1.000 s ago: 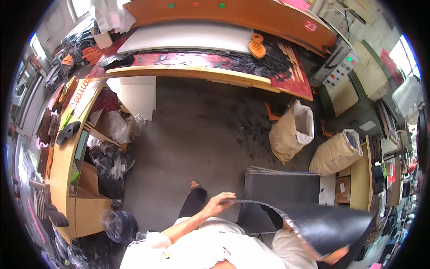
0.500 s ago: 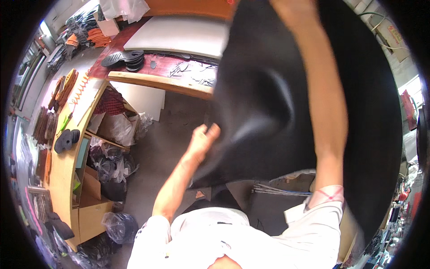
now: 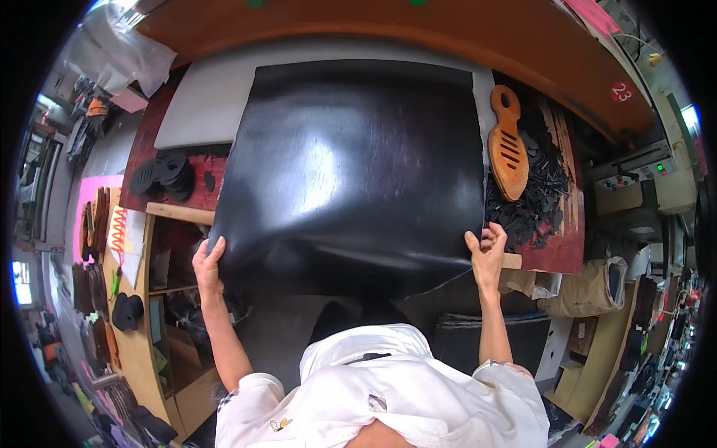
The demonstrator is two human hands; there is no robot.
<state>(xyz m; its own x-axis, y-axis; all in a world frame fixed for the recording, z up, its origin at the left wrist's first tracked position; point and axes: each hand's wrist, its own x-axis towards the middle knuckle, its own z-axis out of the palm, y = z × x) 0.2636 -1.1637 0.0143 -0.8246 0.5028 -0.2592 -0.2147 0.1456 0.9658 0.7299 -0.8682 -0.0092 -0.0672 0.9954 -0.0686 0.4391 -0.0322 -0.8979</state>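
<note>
A large black rubber sheet lies spread over the white board on the workbench, its near edge hanging over the front. My left hand grips the sheet's lower left corner. At the lower right corner my right hand pinches the sheet's edge. An orange wooden sole-shaped cutting die rests just right of the sheet on a pile of black scraps.
A stack of black cut soles sits left of the sheet on the red bench top. A wooden shelf unit stands at the left. Tan sacks and a dark sheet pile are on the floor at the right.
The black sheet, lifted from the floor pile and swung up in front of the camera, now lies flat on the bench. Both hands have moved forward to its near corners.
</note>
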